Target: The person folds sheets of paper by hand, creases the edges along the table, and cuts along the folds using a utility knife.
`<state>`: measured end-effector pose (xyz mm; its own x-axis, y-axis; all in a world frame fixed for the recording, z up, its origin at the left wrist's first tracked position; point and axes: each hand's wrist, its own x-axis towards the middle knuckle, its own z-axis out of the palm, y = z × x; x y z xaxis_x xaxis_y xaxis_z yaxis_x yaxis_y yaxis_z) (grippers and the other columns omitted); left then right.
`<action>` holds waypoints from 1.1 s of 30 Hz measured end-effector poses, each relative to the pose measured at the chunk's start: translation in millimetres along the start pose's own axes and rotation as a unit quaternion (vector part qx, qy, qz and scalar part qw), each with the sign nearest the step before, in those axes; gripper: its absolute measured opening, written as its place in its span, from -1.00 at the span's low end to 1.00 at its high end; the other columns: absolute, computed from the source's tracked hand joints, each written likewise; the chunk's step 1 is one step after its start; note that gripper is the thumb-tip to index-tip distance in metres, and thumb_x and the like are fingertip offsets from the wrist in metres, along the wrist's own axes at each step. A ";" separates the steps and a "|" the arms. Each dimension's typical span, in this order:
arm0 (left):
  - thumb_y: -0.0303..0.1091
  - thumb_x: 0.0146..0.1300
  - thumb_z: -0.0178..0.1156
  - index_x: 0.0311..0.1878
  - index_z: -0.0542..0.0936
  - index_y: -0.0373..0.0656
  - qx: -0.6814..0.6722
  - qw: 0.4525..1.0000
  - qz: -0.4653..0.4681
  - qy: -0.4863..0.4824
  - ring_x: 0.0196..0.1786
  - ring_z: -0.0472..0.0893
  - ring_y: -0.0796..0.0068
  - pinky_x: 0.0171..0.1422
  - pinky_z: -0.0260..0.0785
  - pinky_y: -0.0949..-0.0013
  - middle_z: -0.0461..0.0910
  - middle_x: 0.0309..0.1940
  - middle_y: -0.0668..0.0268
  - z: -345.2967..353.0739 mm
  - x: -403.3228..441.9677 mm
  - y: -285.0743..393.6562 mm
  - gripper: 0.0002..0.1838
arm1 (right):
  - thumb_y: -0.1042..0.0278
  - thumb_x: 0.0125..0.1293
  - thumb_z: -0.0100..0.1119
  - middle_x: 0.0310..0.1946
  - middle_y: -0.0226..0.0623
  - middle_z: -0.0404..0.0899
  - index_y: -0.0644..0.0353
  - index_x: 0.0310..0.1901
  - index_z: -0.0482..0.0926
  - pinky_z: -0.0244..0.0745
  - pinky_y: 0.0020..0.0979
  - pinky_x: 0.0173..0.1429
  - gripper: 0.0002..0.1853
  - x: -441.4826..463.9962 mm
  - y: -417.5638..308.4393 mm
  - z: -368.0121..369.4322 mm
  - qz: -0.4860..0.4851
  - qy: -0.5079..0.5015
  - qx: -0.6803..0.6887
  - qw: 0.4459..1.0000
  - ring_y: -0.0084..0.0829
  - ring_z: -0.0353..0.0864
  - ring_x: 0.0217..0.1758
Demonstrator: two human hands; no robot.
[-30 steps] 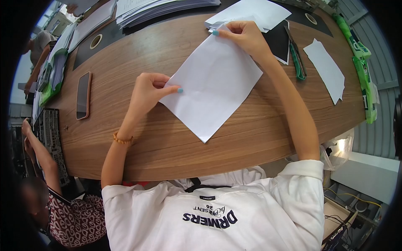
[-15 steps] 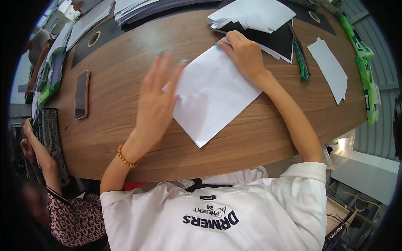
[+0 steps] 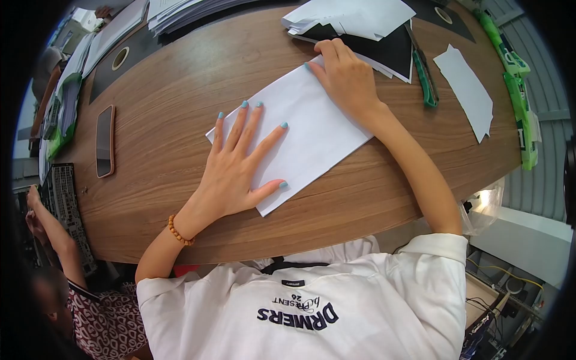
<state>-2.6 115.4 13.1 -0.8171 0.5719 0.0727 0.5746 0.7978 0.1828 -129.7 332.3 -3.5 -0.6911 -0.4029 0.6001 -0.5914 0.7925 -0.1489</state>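
White paper lies slantwise on the wooden table, and its doubled edges suggest layers; I cannot tell whether it is folded or stacked. My left hand rests flat on its near left part, fingers spread. At the far corner, my right hand has its fingers curled over the edge, gripping the paper. Just beyond that hand are black and white torn sheets. A green utility knife lies to their right.
A torn white strip lies at the right, near green packets along the table edge. On the left are a phone and a keyboard. Paper stacks stand at the back. Another person's arm is at far left.
My left hand has come down from a blurred, raised position and now lies spread on the paper. The paper's left part reaches farther left; my right hand keeps its grip at the far corner.
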 end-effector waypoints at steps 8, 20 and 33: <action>0.09 -0.10 0.08 0.20 0.34 -0.18 -0.033 0.998 0.036 -0.025 0.41 -0.06 -0.21 0.44 -0.31 -0.15 0.01 0.29 -0.27 -0.7 3.1 -4.9 -0.22 | 0.43 0.22 0.04 0.06 -0.05 0.46 0.39 0.02 0.43 0.38 -0.29 0.17 -0.65 -21.7 -75.6 -11.7 -0.067 -0.071 0.044 0.994 -0.16 0.42 0.16; 0.25 -0.27 0.34 0.16 0.31 -0.20 -0.089 0.996 -0.016 0.015 0.40 0.01 -0.14 0.45 -0.20 -0.03 0.03 0.31 -0.23 -7.4 -19.7 -19.7 -0.04 | 0.43 0.27 -0.09 0.13 -0.26 0.45 0.23 0.10 0.45 0.01 -0.09 0.40 -0.64 -53.0 -30.7 -41.1 0.031 -0.114 -0.078 0.990 -0.39 0.36 0.25; 0.44 -0.29 0.25 0.35 0.06 -0.35 -0.009 0.993 -0.110 -0.031 0.43 0.02 0.05 0.46 -0.24 -0.04 0.04 0.36 -0.08 -33.2 -56.4 -49.5 0.27 | 0.26 0.30 -0.07 0.26 -0.11 0.27 0.31 0.20 0.29 0.02 -0.17 0.40 -0.52 -20.6 -83.3 5.7 -0.082 -0.121 0.115 0.982 -0.18 0.21 0.35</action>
<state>13.5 37.2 32.4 -0.9185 0.3943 -0.0307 0.3803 0.9018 0.2051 -68.6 271.9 -7.9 -0.6407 -0.6360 0.4302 -0.7622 0.5943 -0.2566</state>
